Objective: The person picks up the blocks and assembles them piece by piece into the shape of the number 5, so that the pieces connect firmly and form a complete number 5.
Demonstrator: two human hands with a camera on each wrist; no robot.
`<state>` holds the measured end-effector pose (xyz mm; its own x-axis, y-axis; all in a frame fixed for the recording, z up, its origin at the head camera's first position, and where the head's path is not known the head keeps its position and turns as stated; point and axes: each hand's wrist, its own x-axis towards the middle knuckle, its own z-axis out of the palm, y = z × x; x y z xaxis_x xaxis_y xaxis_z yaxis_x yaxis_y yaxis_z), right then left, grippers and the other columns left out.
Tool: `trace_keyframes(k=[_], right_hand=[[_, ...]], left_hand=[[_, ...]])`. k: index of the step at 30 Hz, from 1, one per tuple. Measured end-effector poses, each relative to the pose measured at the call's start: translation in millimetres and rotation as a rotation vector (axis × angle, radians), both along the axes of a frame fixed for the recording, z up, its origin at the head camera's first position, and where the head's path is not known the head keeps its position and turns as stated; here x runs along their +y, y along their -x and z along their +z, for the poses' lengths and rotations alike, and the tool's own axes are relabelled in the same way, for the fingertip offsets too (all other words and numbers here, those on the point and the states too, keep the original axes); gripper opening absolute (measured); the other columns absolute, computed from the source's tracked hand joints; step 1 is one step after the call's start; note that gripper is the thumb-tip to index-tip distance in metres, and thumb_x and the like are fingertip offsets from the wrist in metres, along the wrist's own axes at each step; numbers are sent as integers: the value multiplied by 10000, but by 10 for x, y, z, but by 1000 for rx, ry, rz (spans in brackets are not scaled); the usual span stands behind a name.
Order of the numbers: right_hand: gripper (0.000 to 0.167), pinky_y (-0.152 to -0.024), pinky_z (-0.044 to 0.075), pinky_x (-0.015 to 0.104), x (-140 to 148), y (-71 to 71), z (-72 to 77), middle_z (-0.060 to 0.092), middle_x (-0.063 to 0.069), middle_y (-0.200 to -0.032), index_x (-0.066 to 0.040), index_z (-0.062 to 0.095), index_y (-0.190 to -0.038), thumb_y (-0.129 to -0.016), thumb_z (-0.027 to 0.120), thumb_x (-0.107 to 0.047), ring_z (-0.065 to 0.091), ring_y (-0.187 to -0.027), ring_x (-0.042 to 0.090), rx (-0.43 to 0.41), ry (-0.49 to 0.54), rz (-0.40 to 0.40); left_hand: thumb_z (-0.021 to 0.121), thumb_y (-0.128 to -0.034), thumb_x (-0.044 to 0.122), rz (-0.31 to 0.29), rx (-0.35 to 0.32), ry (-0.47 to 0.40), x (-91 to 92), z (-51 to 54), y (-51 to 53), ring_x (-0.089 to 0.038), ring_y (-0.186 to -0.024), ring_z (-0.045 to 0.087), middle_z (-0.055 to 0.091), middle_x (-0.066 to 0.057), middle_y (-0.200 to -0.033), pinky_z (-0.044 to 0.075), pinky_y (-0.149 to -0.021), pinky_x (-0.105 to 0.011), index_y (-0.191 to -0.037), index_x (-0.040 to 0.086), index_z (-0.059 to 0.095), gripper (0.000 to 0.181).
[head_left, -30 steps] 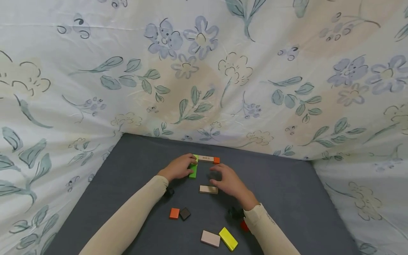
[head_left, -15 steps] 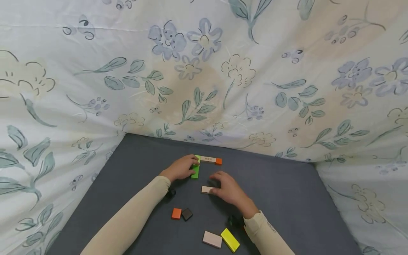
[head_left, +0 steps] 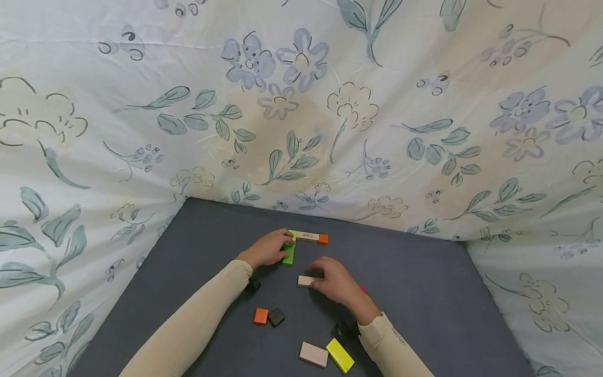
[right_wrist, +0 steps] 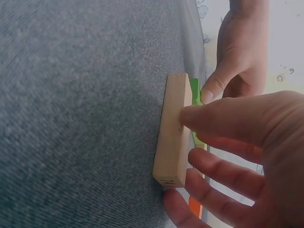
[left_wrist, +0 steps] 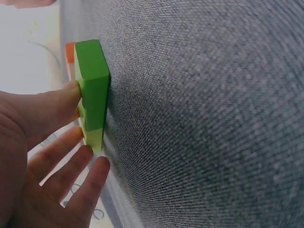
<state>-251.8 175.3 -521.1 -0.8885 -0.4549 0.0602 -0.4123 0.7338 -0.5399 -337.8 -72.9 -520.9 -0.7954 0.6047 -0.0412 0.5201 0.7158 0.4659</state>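
Orange square block: an orange square block (head_left: 260, 316) lies at the far left, near a dark brown square block (head_left: 276, 317).
Left hand: the left hand (head_left: 269, 248) has its fingers spread and relaxed, fingertips touching a green rectangular block (head_left: 289, 256).
Green block: just right of the left hand, flat on the dark grey fabric surface (head_left: 414, 298); its thumb rests on it, and a light green block (head_left: 293, 236) adjoins its far end.
Printed strip: a pale wooden block with printed marks (head_left: 308, 236) runs from there to a small orange-red block (head_left: 323, 239).
Wooden block: a plain light-wood rectangular block (head_left: 305, 281) lies nearer the person, left of and partly under the right hand (head_left: 336, 283).
Right hand: thumb against the wooden block's edge, bent fingers beyond it, holding it between.
Nearest the person: a pale pink rectangular block (head_left: 313, 354) beside a yellow rectangular block (head_left: 340, 356).
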Motion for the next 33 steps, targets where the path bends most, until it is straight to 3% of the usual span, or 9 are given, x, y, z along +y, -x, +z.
trace_keyframes(k=[18, 27, 33], right_hand=[[200, -838, 581, 471, -29, -6, 4, 746, 24, -1042, -97, 829, -1095, -904, 871, -54, 675, -940, 229, 12, -89, 47], [197, -830, 601, 445, -30, -12, 6, 741, 13, -1038, -108, 830, -1106, -916, 870, -75, 699, -933, 207, 19, -106, 51], [184, -837, 605, 441, -22, 29, 53, 739, 13, -1031, -99, 833, -1101, -921, 869, -82, 701, -932, 206, 42, -99, 57]], left_hand=[[776, -1032, 139, 3, -15, -7, -2, 27, 13, -326, -1424, 536, 539, -111, -1552, 462, -1156, -483, -1436, 55, 699, 419], [776, -1035, 159, 0, 9, 5, -8, -17, 27, -317, -1418, 542, 544, -102, -1547, 468, -1150, -473, -1428, 68, 709, 409], [774, -1035, 148, -5, -5, 6, 6, 20, 30, -325, -1420, 540, 539, -111, -1552, 467, -1152, -477, -1431, 48, 706, 415]])
